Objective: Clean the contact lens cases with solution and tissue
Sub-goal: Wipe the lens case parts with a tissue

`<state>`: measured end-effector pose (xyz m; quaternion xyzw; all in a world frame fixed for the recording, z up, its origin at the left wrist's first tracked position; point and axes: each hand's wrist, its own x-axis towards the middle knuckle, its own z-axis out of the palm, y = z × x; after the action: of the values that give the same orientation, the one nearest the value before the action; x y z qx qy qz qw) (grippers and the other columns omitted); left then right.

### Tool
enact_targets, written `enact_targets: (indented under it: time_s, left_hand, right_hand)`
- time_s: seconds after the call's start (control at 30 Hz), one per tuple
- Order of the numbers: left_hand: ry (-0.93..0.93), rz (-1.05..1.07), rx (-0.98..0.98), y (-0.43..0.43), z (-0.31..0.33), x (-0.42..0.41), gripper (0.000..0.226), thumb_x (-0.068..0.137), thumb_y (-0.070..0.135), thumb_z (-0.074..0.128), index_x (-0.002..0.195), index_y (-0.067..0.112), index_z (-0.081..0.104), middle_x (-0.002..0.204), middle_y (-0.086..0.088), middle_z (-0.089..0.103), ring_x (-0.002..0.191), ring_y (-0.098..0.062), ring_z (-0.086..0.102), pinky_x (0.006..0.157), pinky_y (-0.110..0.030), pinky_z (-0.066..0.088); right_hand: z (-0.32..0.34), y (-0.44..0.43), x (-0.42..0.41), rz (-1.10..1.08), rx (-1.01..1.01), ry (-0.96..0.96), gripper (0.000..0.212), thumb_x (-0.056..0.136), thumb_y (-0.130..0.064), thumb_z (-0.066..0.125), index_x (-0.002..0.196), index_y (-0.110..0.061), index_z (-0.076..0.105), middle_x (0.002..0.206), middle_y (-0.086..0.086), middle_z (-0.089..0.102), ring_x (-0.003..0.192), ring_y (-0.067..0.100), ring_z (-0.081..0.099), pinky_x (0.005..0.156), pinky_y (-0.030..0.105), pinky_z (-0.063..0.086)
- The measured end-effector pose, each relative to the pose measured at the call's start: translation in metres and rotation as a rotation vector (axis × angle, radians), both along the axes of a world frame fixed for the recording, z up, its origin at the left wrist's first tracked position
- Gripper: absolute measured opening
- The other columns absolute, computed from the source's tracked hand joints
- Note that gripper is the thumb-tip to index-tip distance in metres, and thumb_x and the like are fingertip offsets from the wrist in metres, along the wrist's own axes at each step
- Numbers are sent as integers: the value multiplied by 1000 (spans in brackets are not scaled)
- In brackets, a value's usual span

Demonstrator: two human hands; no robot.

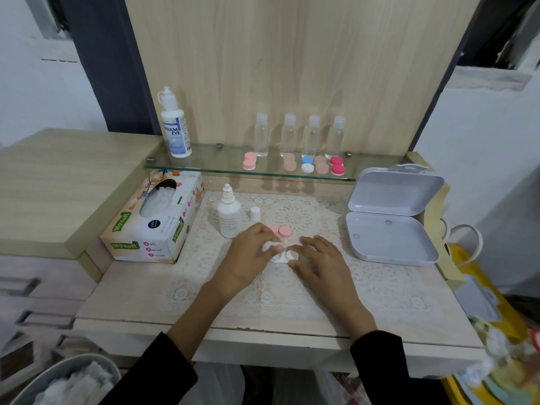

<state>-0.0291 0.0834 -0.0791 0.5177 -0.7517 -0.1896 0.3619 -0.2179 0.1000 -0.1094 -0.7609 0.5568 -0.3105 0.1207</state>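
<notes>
Plainly, the head view shows both hands meeting over a lace mat (292,290). The left hand (251,254) has its fingers curled round a small wad of tissue (269,246), pressing it down at the left end of a white lens case (281,259). The right hand (320,260) pinches the right end of that case between forefinger and thumb, with its other fingers spread flat on the mat.

Just beyond the left fingertips lie two pink caps (280,230), side by side. Past the left knuckles stands a small solution bottle (229,215), its white cap (255,213) off and upright beside it. Further left of that hand sits a tissue box (152,222). Well to the right of the right fingers an open lilac box (391,238) rests. Beyond both hands a glass shelf (210,163) carries more lens cases (306,164).
</notes>
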Motion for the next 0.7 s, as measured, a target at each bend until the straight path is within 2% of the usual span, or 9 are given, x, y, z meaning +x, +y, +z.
enact_targets:
  time_s: [0.1, 0.17, 0.23, 0.3, 0.47, 0.6, 0.7]
  left_hand:
    - [-129, -96, -66, 9, -3, 0, 25, 89, 35, 62, 101, 16, 72, 106, 13, 58, 86, 2, 55, 82, -17, 42]
    - [-178, -121, -124, 11, -5, 3, 22, 92, 32, 58, 103, 20, 72, 109, 14, 58, 74, 7, 52, 75, -15, 41]
    - [-229, -134, -202, 11, -10, 6, 17, 89, 19, 62, 103, 17, 73, 107, 9, 62, 78, 4, 57, 72, -23, 49]
    - [-250, -109, -270, 10, -13, 6, 18, 82, 10, 69, 98, 14, 74, 100, 6, 67, 88, -9, 62, 69, -31, 55]
    - [-336, -24, -312, 19, -3, -1, 22, 71, 7, 78, 86, 22, 71, 80, 7, 66, 79, -13, 63, 47, -27, 49]
    - [-408, -4, -209, 21, 6, -6, 20, 84, 12, 66, 100, 23, 62, 92, 3, 60, 79, -15, 59, 55, -25, 36]
    - [-411, -8, -163, 19, 9, -8, 24, 86, 10, 61, 104, 24, 54, 97, 4, 55, 78, -15, 57, 58, -26, 39]
  right_hand:
    - [-1, 0, 0, 0, -2, 8, 35, 89, -43, 57, 120, -28, 66, 134, 0, 58, 133, 22, 42, 110, 34, 27]
    - [-1, -1, -1, -1, -1, 7, 33, 91, -39, 61, 121, -27, 66, 135, 0, 57, 134, 22, 40, 110, 32, 26]
    - [-2, -1, 0, -7, 3, 9, 32, 91, -37, 64, 122, -28, 65, 136, -1, 56, 135, 21, 39, 110, 30, 24]
    - [-3, -1, 0, -11, -2, 6, 32, 90, -36, 65, 121, -29, 65, 136, -2, 57, 134, 20, 39, 110, 28, 23]
    - [-3, -2, 0, -10, -10, 5, 31, 90, -37, 64, 120, -31, 65, 135, -3, 57, 133, 20, 40, 110, 30, 25]
    - [-3, -1, 0, -12, -2, 13, 31, 91, -37, 63, 122, -31, 64, 137, -3, 55, 136, 20, 37, 110, 29, 23]
    - [-1, 0, 1, -14, -6, 12, 31, 91, -36, 63, 122, -30, 65, 138, -3, 55, 137, 20, 36, 110, 29, 22]
